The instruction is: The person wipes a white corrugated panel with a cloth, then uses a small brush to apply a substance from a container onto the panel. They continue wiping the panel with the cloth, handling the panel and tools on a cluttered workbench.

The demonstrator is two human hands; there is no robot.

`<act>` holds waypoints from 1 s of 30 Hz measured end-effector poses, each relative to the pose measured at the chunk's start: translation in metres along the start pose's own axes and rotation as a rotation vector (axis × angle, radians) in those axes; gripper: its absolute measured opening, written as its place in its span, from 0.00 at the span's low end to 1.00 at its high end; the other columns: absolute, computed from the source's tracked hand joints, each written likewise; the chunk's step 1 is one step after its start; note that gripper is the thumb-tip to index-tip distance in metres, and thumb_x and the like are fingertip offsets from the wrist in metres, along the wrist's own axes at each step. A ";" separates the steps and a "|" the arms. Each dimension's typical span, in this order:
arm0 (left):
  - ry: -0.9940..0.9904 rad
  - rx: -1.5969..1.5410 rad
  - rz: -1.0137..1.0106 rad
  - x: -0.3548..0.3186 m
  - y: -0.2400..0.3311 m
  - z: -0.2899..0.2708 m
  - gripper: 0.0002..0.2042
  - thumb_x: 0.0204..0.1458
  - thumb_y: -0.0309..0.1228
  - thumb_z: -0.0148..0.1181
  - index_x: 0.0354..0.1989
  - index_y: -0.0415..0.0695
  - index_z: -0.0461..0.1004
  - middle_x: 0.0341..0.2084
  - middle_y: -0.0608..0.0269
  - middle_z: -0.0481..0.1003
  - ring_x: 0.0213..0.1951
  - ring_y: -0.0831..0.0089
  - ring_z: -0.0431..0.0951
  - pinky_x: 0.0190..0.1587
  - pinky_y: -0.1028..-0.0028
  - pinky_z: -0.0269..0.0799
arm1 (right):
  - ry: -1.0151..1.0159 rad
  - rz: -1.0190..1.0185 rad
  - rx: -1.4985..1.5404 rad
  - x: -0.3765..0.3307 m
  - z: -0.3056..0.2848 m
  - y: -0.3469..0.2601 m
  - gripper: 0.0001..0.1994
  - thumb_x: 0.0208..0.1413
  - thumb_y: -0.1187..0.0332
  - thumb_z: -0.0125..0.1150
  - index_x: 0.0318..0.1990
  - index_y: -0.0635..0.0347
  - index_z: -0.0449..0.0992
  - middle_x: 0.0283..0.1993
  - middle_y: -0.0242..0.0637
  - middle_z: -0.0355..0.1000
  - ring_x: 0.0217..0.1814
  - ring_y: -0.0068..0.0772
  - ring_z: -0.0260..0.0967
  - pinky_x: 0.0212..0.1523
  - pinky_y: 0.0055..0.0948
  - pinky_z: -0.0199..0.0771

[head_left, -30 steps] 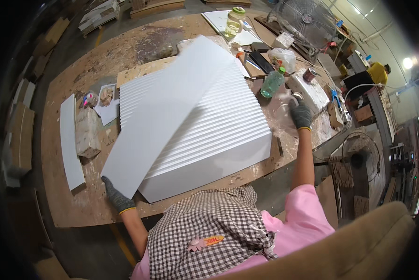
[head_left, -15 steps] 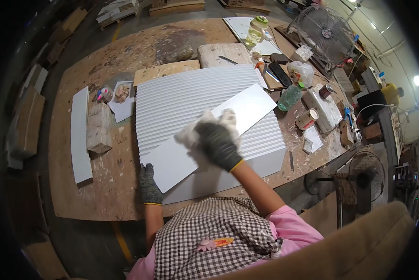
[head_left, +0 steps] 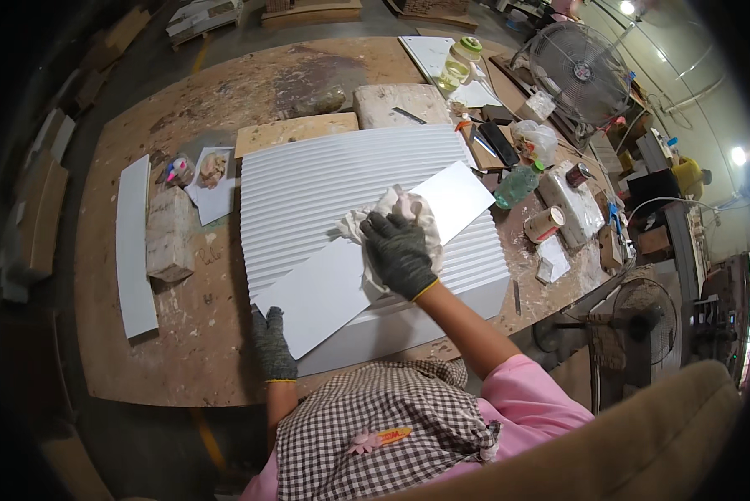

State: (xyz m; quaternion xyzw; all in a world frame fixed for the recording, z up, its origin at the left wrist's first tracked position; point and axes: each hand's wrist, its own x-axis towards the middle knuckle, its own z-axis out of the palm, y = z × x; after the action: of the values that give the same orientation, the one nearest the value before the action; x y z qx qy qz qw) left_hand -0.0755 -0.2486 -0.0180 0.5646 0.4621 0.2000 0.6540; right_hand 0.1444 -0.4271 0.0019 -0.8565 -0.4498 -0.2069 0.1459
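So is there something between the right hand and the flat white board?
Yes. A crumpled white cloth lies under the gloved right hand, between it and the flat board. The left hand rests by the board's near corner, nothing visible between.

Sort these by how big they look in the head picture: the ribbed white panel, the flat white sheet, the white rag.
1. ribbed white panel
2. flat white sheet
3. white rag

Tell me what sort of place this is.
Probably a woodworking or panel-finishing workshop: a stained, worn plywood workbench, a white ribbed panel being wiped with a cloth, and standing fans among shop clutter.
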 end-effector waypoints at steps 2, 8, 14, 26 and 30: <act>-0.045 -0.007 0.002 0.000 0.000 -0.004 0.28 0.58 0.33 0.52 0.66 0.36 0.55 0.57 0.54 0.66 0.54 0.66 0.68 0.56 0.71 0.63 | -0.206 0.194 -0.027 0.010 0.001 0.041 0.14 0.47 0.64 0.54 0.42 0.52 0.77 0.48 0.41 0.72 0.54 0.56 0.65 0.63 0.58 0.51; -0.036 0.046 -0.003 0.000 0.002 -0.002 0.28 0.58 0.31 0.52 0.66 0.36 0.55 0.57 0.56 0.66 0.54 0.68 0.67 0.57 0.71 0.63 | -0.087 0.506 -0.401 0.016 0.018 0.160 0.14 0.52 0.59 0.51 0.43 0.49 0.76 0.47 0.35 0.72 0.46 0.44 0.69 0.40 0.53 0.68; -0.039 -0.051 -0.008 -0.005 0.006 -0.002 0.27 0.58 0.29 0.52 0.65 0.35 0.55 0.58 0.55 0.66 0.54 0.69 0.67 0.58 0.71 0.62 | 0.078 0.013 -0.099 0.006 0.003 0.030 0.12 0.49 0.63 0.54 0.41 0.53 0.76 0.42 0.36 0.73 0.48 0.43 0.68 0.58 0.62 0.53; 0.004 0.076 0.019 -0.003 0.001 -0.004 0.30 0.58 0.32 0.54 0.66 0.33 0.53 0.59 0.52 0.64 0.56 0.66 0.66 0.59 0.71 0.60 | -0.212 0.323 -0.277 0.010 0.017 0.083 0.15 0.52 0.60 0.51 0.44 0.56 0.74 0.46 0.39 0.72 0.47 0.52 0.69 0.50 0.53 0.66; -0.058 -0.028 0.025 -0.002 0.001 -0.004 0.30 0.58 0.30 0.54 0.66 0.33 0.52 0.60 0.53 0.63 0.57 0.66 0.65 0.59 0.71 0.60 | -0.090 0.082 -0.148 0.002 0.017 0.067 0.14 0.47 0.63 0.54 0.41 0.58 0.75 0.42 0.43 0.73 0.46 0.48 0.70 0.51 0.50 0.67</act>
State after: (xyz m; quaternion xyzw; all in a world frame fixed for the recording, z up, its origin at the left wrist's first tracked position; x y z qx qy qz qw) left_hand -0.0796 -0.2475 -0.0157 0.5665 0.4331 0.1980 0.6725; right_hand 0.2051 -0.4557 -0.0166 -0.8911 -0.4039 -0.1946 0.0700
